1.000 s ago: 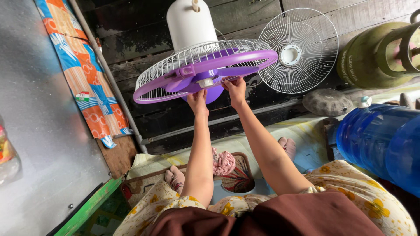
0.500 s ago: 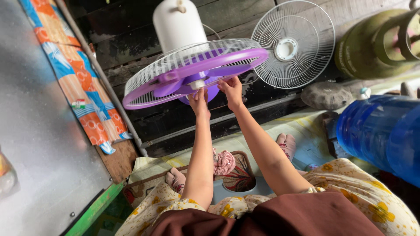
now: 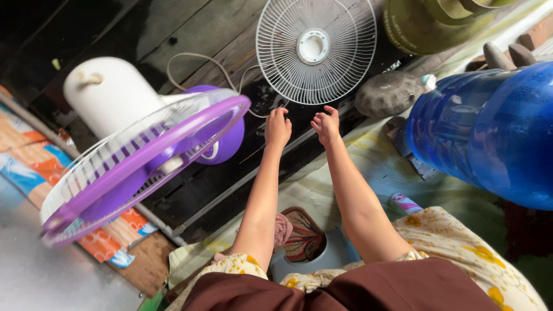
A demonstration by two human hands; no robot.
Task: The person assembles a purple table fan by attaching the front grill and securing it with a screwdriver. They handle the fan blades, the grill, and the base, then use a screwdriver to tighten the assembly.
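Both hands are stretched forward, empty, fingers spread and loosely curled, close beside each other but not touching. The left hand and the right hand hang just below the loose white grille, which leans against the dark plank wall; neither hand touches it. To the left of the left hand, well clear of its fingers, stands the fan: a purple ring around a white wire guard, purple blades behind it, a purple motor housing at the back and a white base above it, tilted so its face turns down and left. A pale cord loops from the fan along the wall. To the right of the right hand lies a grey stone, and beyond it a big blue water bottle lies on its side. A green gas cylinder sits at the top right. Both forearms pass over a pale yellowish mat; near the person's lap is a small bowl with cloth in it.
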